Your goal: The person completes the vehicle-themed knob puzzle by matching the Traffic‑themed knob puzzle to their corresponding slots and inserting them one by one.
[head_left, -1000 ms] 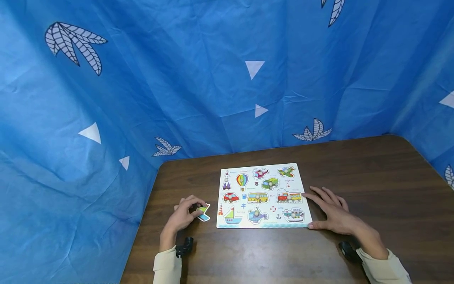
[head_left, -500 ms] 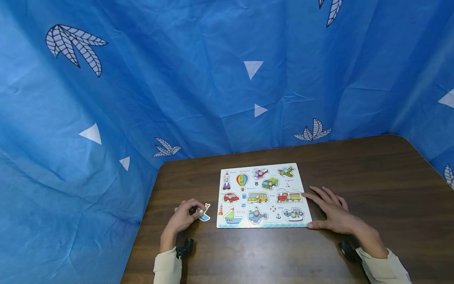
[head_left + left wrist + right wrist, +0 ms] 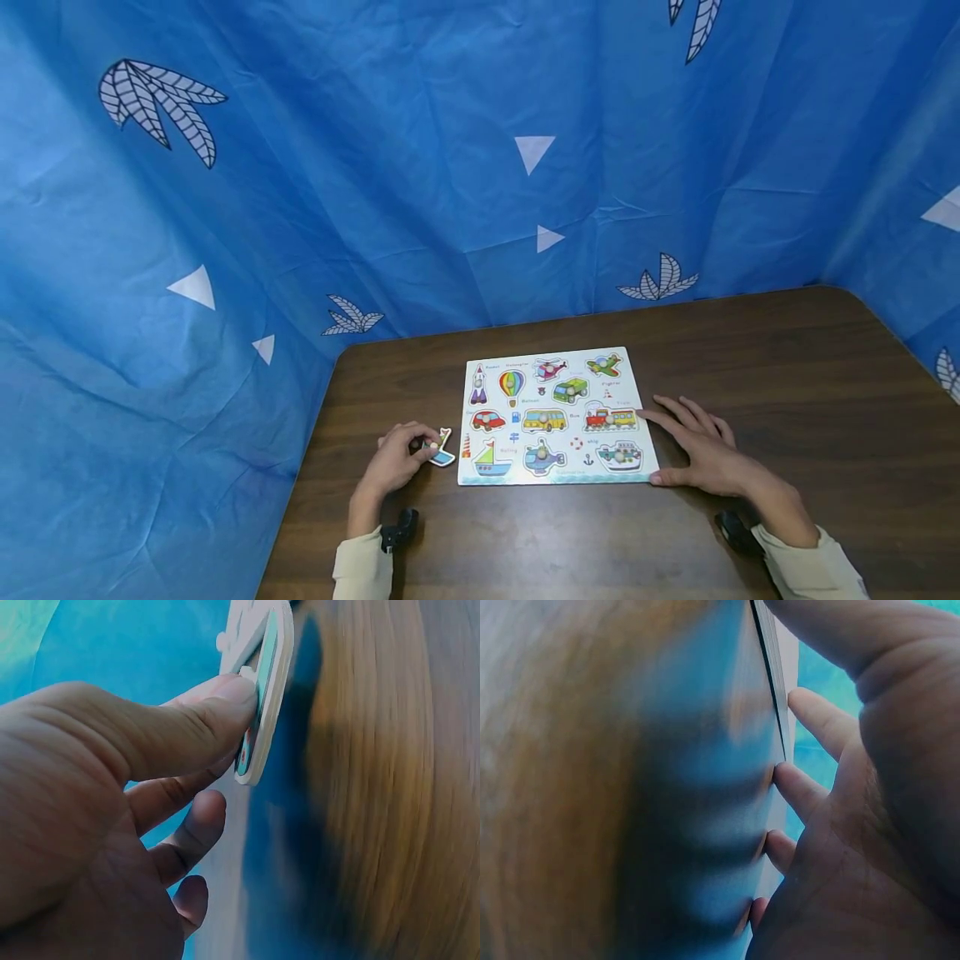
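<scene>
My left hand (image 3: 397,462) pinches a small wooden puzzle piece, a sailboat (image 3: 443,457) with a blue hull, between thumb and fingers, just left of the board. In the left wrist view the sailboat stands on edge, with its pale rim close to the tabletop and the thumb across its printed face. The white peg puzzle board (image 3: 517,481) lies flat and bears pictures of vehicles, most with a small knob. A sailboat picture (image 3: 492,463) at its lower left shows no knob. Spread fingers of my right hand (image 3: 705,454) rest at the board's right edge, thumb at the near corner.
Dark brown wood forms the table (image 3: 570,542), with rounded far corners. A blue curtain (image 3: 420,208) with leaf and triangle prints hangs behind it and along the left side. Each wrist carries a black camera.
The left hand has moved slightly right toward the board with the sailboat, which has turned a little more upright in its fingers. The right hand and the board stay where they were.
</scene>
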A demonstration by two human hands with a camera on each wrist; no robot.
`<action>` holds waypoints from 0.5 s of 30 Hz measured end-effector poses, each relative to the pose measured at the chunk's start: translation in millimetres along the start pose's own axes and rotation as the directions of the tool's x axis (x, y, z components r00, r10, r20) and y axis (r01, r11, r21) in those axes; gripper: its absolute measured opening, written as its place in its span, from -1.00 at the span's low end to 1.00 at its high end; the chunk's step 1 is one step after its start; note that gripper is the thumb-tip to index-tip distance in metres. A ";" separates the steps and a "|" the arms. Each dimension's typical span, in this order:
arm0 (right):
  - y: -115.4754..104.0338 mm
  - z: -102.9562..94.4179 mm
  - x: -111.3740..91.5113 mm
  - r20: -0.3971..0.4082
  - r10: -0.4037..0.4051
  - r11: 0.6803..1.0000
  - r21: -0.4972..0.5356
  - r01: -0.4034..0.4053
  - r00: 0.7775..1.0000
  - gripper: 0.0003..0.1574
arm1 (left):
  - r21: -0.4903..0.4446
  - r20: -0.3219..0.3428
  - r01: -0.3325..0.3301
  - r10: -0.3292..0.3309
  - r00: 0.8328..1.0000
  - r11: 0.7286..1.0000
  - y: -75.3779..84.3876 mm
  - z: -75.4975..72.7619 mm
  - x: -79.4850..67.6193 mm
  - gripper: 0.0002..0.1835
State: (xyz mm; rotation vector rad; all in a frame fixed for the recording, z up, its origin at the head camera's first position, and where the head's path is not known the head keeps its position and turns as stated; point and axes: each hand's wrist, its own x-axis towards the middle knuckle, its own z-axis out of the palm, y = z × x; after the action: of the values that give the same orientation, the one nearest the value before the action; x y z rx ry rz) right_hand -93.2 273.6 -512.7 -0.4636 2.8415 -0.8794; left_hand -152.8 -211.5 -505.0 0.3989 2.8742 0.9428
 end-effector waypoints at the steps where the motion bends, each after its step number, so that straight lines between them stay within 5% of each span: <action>1: 0.0 0.1 -0.1 -0.002 -0.001 1.000 0.001 0.001 1.000 0.15 | 0.003 0.005 -0.001 0.001 1.000 1.000 2.7 1.0 0.2 -0.87; 15: 3.1 1.5 0.1 -0.007 -0.014 1.000 0.008 0.014 1.000 0.15 | -0.047 0.060 -0.092 0.095 0.994 0.995 38.5 15.4 3.2 -0.90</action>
State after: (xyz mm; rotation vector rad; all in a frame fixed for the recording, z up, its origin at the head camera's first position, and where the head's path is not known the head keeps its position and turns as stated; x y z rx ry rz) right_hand -93.7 275.2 -515.6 -0.4802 2.8435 -0.8963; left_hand -144.9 -172.0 -494.7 0.5526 2.7948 0.9886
